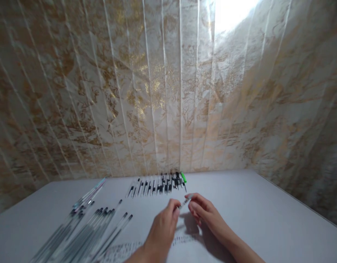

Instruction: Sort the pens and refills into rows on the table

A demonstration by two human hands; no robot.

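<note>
Between my two hands, just above the white table (239,204), is a small, slim, pale pen-like piece (186,200) with darker marks. My left hand (165,221) is closed in a pinch on its lower left end. The fingers of my right hand (202,208) are bent around its upper right end. Blur and the fingers hide the piece's exact kind. Below my hands runs a band of many tiny dark and pale pieces (184,239), partly covered by my left wrist.
Many slim grey tubes with dark ends (88,230), like pen refills, lie at the left. Behind them are several pale, coloured sticks (89,193). A row of black and clear pen parts (154,186) lies at the back, with a green piece (183,177). A patterned, shiny curtain (163,91) hangs behind.
</note>
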